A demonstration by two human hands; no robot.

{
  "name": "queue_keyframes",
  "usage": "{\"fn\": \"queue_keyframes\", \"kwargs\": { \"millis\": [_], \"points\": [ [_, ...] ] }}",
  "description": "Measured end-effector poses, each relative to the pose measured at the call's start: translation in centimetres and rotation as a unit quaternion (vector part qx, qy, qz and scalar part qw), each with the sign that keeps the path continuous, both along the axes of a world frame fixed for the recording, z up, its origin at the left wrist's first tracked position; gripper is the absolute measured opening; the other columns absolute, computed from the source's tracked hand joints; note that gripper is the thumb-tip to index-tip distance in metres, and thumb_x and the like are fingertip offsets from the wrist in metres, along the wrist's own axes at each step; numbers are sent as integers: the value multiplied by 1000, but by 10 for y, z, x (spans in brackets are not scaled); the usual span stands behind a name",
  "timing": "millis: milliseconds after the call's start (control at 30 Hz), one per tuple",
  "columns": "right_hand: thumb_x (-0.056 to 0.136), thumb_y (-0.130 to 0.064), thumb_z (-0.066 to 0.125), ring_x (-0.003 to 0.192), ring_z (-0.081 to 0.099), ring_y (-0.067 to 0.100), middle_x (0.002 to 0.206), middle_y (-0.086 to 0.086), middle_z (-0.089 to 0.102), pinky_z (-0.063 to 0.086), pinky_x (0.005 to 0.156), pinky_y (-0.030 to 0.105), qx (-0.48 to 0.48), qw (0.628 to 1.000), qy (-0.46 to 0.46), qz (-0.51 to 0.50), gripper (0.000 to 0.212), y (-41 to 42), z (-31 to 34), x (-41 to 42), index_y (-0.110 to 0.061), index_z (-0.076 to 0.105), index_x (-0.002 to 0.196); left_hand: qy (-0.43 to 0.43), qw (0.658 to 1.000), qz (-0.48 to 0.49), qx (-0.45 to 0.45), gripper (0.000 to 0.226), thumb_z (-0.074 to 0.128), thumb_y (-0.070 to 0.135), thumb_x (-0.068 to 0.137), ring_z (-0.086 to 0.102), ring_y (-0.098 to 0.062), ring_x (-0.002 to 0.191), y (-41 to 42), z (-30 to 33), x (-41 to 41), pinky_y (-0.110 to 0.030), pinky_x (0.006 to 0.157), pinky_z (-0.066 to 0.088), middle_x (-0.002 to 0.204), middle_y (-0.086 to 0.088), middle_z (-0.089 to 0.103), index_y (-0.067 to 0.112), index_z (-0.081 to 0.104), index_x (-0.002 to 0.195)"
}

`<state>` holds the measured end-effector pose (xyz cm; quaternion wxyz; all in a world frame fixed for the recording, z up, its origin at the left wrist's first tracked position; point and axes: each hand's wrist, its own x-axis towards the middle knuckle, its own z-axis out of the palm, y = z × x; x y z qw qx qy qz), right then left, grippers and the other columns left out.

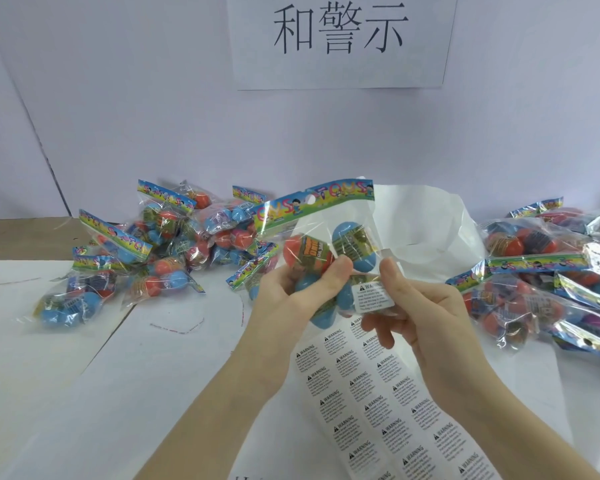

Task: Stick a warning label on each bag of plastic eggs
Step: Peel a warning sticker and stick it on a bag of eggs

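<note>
My left hand (pixel 291 292) grips a clear bag of plastic eggs (pixel 326 244) upright above the table, thumb over an orange egg. The bag has a colourful header card and holds orange and blue eggs. A white warning label (pixel 371 297) lies on the bag's lower front. My right hand (pixel 413 306) touches that label, thumb at its right edge and fingers curled behind. Below the hands lies a sheet of warning labels (pixel 378 403) in three columns.
A pile of egg bags (pixel 153 247) lies at the back left. Another heap of egg bags (pixel 551 271) sits at the right. White backing paper (pixel 430 230) curls up behind the held bag. A paper sign (pixel 340 39) hangs on the wall.
</note>
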<state>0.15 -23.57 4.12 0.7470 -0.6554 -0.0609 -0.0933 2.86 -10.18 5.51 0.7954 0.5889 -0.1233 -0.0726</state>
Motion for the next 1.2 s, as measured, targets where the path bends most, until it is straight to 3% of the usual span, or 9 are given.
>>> {"fn": "queue_keyframes", "kwargs": {
  "millis": [67, 233, 400, 500, 800, 933, 1067, 1133, 1200],
  "points": [
    [74, -48, 53, 49, 48, 16, 66, 22, 66, 39, 43, 18, -3, 1000, -1, -13, 43, 0, 0, 0, -13, 76, 64, -6, 999, -40, 24, 35, 78, 39, 68, 68, -14, 74, 2, 1, -1, -20, 69, 52, 87, -5, 74, 13, 72, 90],
    [76, -56, 60, 49, 49, 16, 54, 6, 60, 40, 46, 19, 3, 1000, -4, -21, 46, -2, 0, 2, -14, 73, 59, -19, 992, -14, 123, 38, 86, 39, 54, 62, -9, 55, 4, 1, 0, -15, 52, 47, 70, 4, 70, 24, 66, 83],
    [71, -49, 71, 50, 47, 12, 57, 7, 57, 40, 49, 20, -37, 999, -36, 6, 29, -3, -2, 1, -20, 78, 73, -55, 993, -16, 103, 40, 75, 33, 54, 55, -13, 47, 5, 1, 3, -17, 47, 44, 62, 2, 64, 9, 66, 85],
    [67, -47, 61, 51, 46, 14, 55, 7, 56, 39, 48, 19, -28, 999, -42, 6, 32, -2, -4, 1, -20, 78, 71, -68, 993, -13, 97, 36, 74, 30, 53, 54, -13, 45, 5, -1, 3, -17, 47, 43, 55, 4, 62, 10, 65, 82],
    [67, -45, 58, 47, 49, 16, 55, 11, 61, 37, 41, 18, 27, 999, -19, -21, 40, -3, -4, 2, -9, 73, 57, -71, 992, -10, 107, 35, 79, 30, 53, 55, -10, 43, 4, -3, 4, -16, 48, 44, 51, 4, 61, 15, 63, 81],
    [71, -45, 56, 45, 46, 14, 52, 9, 58, 37, 42, 17, 33, 997, -22, -65, 45, 0, -5, 3, -5, 69, 57, -62, 991, 9, 115, 53, 86, 38, 57, 65, -14, 53, 3, -7, 5, -16, 51, 47, 70, 0, 71, 19, 58, 97],
    [80, -42, 54, 43, 46, 6, 53, 10, 57, 39, 46, 16, -18, 972, -113, -203, 41, 1, -7, 3, -11, 67, 57, -119, 965, 120, 202, 84, 69, 65, 51, 59, 5, 91, -4, -14, 3, -8, 74, 43, 104, 13, 61, 40, 32, 122],
    [85, -42, 57, 47, 48, 6, 59, 10, 58, 41, 51, 18, -74, 946, -163, -271, 31, -2, -9, 3, -25, 67, 62, -173, 945, 179, 214, 61, 70, 65, 63, 54, 6, 93, -5, -15, 1, -5, 75, 38, 102, 16, 57, 42, 40, 111],
    [86, -41, 58, 55, 50, 9, 58, 3, 57, 44, 56, 24, -108, 926, -207, -297, 13, -1, -11, 4, -34, 68, 83, -200, 944, 159, 209, 38, 68, 55, 71, 56, 5, 88, -7, -14, -2, -5, 72, 38, 93, 13, 63, 36, 53, 100]
  ]
}}
